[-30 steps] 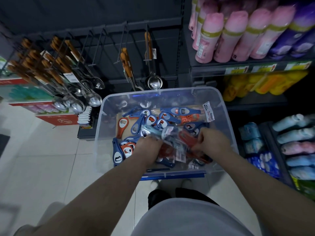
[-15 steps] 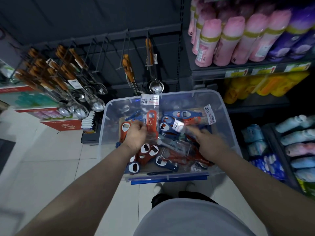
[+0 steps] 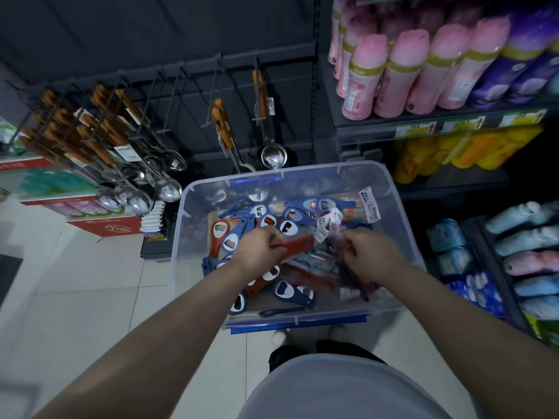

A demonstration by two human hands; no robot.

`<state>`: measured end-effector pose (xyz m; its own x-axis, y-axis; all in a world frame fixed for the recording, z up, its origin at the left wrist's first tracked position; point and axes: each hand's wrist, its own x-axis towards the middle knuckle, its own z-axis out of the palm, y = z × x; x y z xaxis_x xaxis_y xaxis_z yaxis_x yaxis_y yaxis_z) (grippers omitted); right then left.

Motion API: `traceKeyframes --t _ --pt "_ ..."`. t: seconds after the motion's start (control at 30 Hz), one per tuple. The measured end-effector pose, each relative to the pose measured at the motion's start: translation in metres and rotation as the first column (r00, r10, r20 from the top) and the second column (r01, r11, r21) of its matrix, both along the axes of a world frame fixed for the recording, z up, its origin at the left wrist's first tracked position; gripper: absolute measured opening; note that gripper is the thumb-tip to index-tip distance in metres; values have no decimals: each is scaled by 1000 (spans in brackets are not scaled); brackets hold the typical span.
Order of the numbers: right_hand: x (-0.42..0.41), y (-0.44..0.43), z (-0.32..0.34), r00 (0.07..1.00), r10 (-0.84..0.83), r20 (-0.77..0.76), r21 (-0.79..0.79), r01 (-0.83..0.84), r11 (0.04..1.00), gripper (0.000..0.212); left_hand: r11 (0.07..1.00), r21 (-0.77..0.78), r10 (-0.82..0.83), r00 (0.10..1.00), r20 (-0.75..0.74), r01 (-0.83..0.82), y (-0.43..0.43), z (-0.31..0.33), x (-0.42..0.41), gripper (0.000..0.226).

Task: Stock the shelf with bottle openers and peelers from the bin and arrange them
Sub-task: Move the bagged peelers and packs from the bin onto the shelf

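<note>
The left hand (image 3: 257,252) grips a red tool (image 3: 298,244), opener or peeler I cannot tell, by one end. The right hand (image 3: 369,255) is curled round a blurred bunch of clear packets (image 3: 332,225) with white tags. Both are over the middle of the bin (image 3: 405,225), where loose blue and red openers (image 3: 230,240) lie heaped. These are probably light, stiff plastic. The sleeves look slippery, so the tagged header end seems the best hold for hanging. The bin sits on a pale tiled floor (image 3: 75,282). Behind the bin, wire hooks (image 3: 181,86) jut out beside ladles (image 3: 273,152); right of the bin, shelves carry pink bottles (image 3: 402,71).
</note>
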<state>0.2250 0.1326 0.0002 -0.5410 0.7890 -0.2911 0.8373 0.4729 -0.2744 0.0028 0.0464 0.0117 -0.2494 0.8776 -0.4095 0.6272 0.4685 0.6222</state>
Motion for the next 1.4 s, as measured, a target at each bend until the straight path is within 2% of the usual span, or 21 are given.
traceKeyframes --t 0.07,0.13,0.2,0.27,0.33,0.37,0.43,0.57,0.63,0.7,0.77,0.8,0.87,0.97,1.03,1.1,1.2,1.3,1.37,1.4 --pt "0 4 6 990 -104 -94 92 113 989 33 998 52 -36 981 -188 46 3 2 3 11" --pt "-2 5 11 979 -116 -168 97 133 986 57 986 117 -81 963 -257 114 3 3 7 22" --pt "-2 4 14 975 -112 -192 52 124 991 73 956 107 -227 919 -321 274 0 3 10 25" --pt "0 3 11 982 -96 -164 75 109 991 68 861 23 -461 797 -390 509 -6 0 10 25" --pt "3 1 4 998 -28 -56 127 35 991 52 679 -81 -679 583 -446 730 -9 -9 10 39" --pt "4 -1 2 1000 3 -6 118 -2 993 43 620 -123 -729 510 -457 775 -10 -15 10 41" --pt "5 -6 -1 999 21 46 85 -25 996 31 585 -199 -760 446 -472 786 -9 -23 14 45" --pt "9 -16 -7 1000 9 -16 21 -9 1000 34 555 -305 -766 333 -549 774 -7 -30 23 52" --pt "9 -18 -6 998 -2 -68 28 4 1000 42 576 -281 -761 379 -527 767 -7 -29 24 49" --pt "7 -17 -2 995 -21 -100 35 24 999 71 681 -168 -691 550 -468 713 -7 -22 19 41" --pt "1 -17 5 992 -42 -120 55 49 997 99 812 -20 -546 748 -377 583 -4 -11 8 35" --pt "-3 -16 8 987 -80 -141 70 90 993 106 865 31 -464 822 -331 501 -1 -5 2 37" --pt "-11 -13 15 955 -206 -216 65 224 972 102 935 67 -319 907 -275 349 6 6 -10 46" --pt "-20 -13 22 918 -282 -281 59 310 949 83 981 99 -136 953 -269 168 13 16 -26 42" --pt "-24 -18 24 915 -308 -260 67 335 940 84 990 137 43 981 -187 -17 15 15 -33 37" --pt "-26 -27 26 929 -328 -174 87 346 934 87 982 111 166 980 -106 -154 15 8 -36 36" --pt "-34 -43 26 948 -314 -54 79 318 945 84 995 19 96 992 -81 -95 14 -11 -31 48" --pt "-48 -53 25 943 -325 -78 -72 320 945 70 999 -47 -8 983 -185 -1 14 -25 -22 63" --pt "-52 -56 27 921 -366 -132 -89 357 930 62 999 -34 -37 963 -268 29 14 -25 -17 61" --pt "-50 -57 30 907 -384 -170 -60 379 923 63 1000 -2 -10 968 -251 9 16 -22 -16 57"
